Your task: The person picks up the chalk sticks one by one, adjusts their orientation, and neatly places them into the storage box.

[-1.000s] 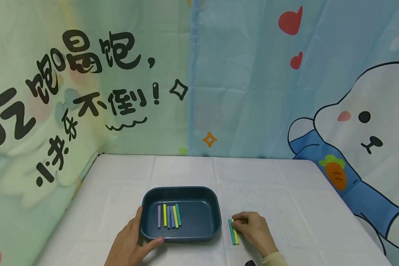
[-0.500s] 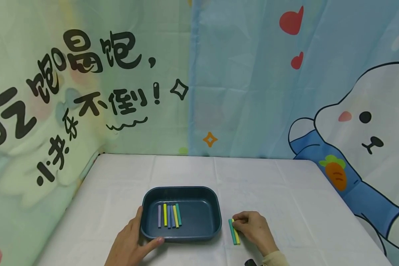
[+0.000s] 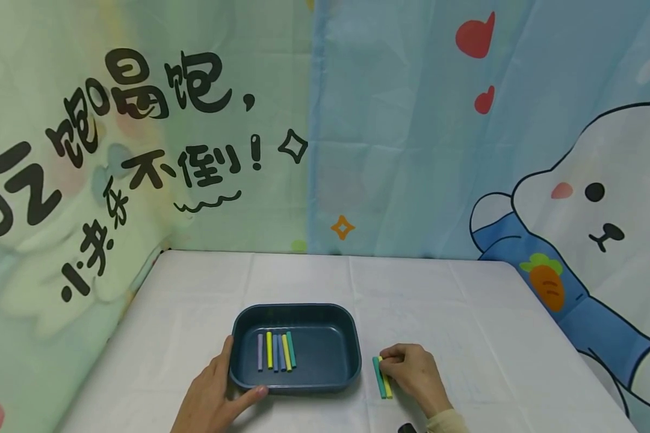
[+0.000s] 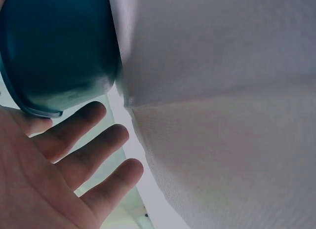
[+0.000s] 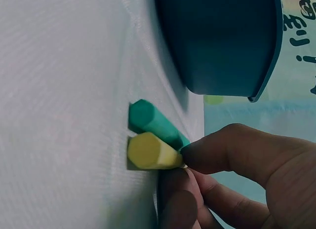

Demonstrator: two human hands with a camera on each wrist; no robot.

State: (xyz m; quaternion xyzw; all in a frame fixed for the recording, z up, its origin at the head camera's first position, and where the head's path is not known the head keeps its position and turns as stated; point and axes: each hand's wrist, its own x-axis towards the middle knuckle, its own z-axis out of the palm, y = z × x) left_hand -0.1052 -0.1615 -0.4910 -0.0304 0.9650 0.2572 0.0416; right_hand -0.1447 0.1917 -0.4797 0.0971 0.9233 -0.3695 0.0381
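Observation:
My left hand (image 3: 210, 391) rests at the near left corner of a dark blue tray (image 3: 325, 355), thumb on the front rim and forefinger along the left side. In the left wrist view its other fingers extend outward below the tray wall (image 4: 64, 56). Right of the tray, my right hand (image 3: 414, 374) pinches the far end of a yellow chalk stick (image 5: 152, 151) between thumb and fingers. This six-sided stick lies on the white cloth, close beside a green chalk stick (image 3: 379, 377). The fingers hide the yellow stick's far end.
Inside the tray, several sticks stand in a row toward the left: a purple stick (image 3: 260, 353), yellow, blue and green ones. A small black object (image 3: 407, 428) shows at the bottom edge near the right sleeve (image 3: 447, 422). Printed curtains (image 3: 390, 150) hang behind the table.

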